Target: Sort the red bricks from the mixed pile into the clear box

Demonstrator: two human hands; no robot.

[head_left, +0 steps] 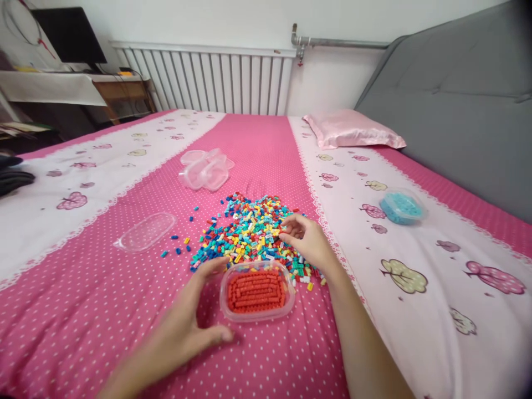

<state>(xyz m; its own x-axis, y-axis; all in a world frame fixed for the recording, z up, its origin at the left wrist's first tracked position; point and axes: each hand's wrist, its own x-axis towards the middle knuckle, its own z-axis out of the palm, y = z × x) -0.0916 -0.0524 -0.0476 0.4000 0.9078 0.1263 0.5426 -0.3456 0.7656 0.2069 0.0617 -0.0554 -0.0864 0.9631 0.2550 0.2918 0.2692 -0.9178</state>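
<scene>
A clear plastic tub (257,318) in front of me holds red toy building bricks (257,291) packed in neat rows. My left hand (199,313) is open beside the tub's left side, thumb and fingers spread apart. Just beyond the tub lies a loose heap of small bricks (253,230) in blue, teal, yellow, white and red. Over the heap's right side, my right hand (306,235) has its fingers curled and the thumb near the index finger. A bit of red shows at those fingertips, but whether it is held or lies behind them is unclear.
A clear lid (145,231) lies left of the heap. Several clear empty tubs (206,169) are clustered behind it. To the right stands a tub of light-blue bricks (402,206). A pink pillow (353,128) rests near the grey headboard (457,94).
</scene>
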